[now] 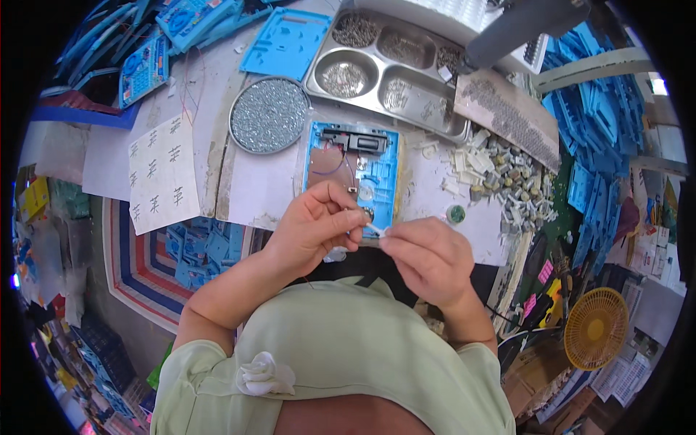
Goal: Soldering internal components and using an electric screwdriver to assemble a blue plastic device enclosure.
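Observation:
Both my hands meet over the front edge of an open blue plastic case (390, 170). My left hand (319, 221) is closed in a pinch, its fingertips around one end of a small white piece (373, 228). The fingers of my right hand (431, 255) are pinched at the piece's other end. My fingers hide much of it, so its exact kind does not show. Inside the case lie a brown board (326, 163), a black module (362, 141) along the far side, and thin red and dark wires. A small round green item (455, 214) sits right of the case.
A round tray of small metal parts (269, 114) stands to the left of the case. Behind it is a steel compartment tray (370, 61) with screws. White plastic pieces (500, 177) are heaped at right. Blue panels (598, 101) are stacked far right; a paper sheet (163, 174) lies left.

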`<state>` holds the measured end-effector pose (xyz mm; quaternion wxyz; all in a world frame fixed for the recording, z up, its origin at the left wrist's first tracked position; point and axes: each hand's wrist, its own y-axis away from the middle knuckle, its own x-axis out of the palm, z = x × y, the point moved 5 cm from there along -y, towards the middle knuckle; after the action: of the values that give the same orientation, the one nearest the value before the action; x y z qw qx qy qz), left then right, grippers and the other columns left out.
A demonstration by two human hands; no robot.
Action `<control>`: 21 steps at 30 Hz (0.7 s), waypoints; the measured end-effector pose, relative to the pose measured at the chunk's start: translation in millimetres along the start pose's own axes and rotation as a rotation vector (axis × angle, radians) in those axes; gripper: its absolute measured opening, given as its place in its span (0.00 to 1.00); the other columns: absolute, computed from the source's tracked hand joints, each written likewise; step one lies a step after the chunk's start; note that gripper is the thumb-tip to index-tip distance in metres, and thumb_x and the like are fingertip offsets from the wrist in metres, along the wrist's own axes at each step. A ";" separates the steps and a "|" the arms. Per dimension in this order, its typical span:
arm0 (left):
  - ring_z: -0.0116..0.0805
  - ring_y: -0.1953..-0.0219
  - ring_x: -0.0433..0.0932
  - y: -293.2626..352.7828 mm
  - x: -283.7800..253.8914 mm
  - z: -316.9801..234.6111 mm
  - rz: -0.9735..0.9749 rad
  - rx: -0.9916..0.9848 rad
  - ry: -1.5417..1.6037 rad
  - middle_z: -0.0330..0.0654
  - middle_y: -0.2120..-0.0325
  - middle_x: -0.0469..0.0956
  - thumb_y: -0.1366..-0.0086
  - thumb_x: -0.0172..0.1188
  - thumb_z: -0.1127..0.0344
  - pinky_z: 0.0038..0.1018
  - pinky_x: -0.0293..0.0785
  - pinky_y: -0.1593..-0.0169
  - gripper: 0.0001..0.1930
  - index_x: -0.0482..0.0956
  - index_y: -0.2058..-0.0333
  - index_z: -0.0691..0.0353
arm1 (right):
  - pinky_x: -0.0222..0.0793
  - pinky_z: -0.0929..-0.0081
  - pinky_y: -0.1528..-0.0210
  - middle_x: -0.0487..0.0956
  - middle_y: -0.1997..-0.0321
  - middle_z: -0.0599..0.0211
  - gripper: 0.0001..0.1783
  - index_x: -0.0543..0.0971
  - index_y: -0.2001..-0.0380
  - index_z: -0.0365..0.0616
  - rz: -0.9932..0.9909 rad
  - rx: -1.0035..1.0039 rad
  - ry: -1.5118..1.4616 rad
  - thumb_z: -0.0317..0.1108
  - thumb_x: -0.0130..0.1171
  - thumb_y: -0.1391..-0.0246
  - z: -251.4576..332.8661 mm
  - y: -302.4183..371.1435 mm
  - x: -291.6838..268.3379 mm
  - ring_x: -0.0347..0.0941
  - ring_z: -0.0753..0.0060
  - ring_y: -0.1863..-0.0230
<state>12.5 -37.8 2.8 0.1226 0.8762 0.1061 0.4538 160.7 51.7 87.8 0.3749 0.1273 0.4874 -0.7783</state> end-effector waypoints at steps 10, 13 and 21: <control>0.31 0.65 0.84 1.3 3.0 4.0 -0.040 -0.239 -0.078 0.46 0.63 0.81 0.30 0.60 0.74 0.26 0.85 0.62 0.05 0.72 0.61 0.63 | 0.81 0.69 0.62 0.83 0.58 0.57 0.23 0.83 0.57 0.34 0.121 -0.015 -0.031 0.22 0.69 0.63 -3.8 7.1 13.3 0.80 0.56 0.62; 0.31 0.65 0.84 6.2 3.7 0.9 0.041 -0.265 -0.135 0.46 0.64 0.80 0.31 0.61 0.76 0.26 0.84 0.60 0.06 0.71 0.61 0.64 | 0.82 0.69 0.59 0.83 0.55 0.54 0.25 0.82 0.53 0.32 0.145 0.121 -0.157 0.19 0.70 0.60 -5.8 14.5 5.1 0.82 0.55 0.59; 0.27 0.64 0.81 -12.2 43.8 -6.0 0.274 0.192 -1.007 0.42 0.64 0.79 0.33 0.63 0.79 0.25 0.80 0.57 0.06 0.75 0.60 0.67 | 0.79 0.75 0.59 0.85 0.58 0.58 0.21 0.84 0.52 0.35 -0.086 0.795 -0.434 0.17 0.70 0.52 -34.8 74.7 -21.4 0.82 0.74 0.63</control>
<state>31.5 -12.5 36.0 0.0173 0.9988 -0.0406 -0.0233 222.5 73.1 33.2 0.3577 0.0747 0.0656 -0.9285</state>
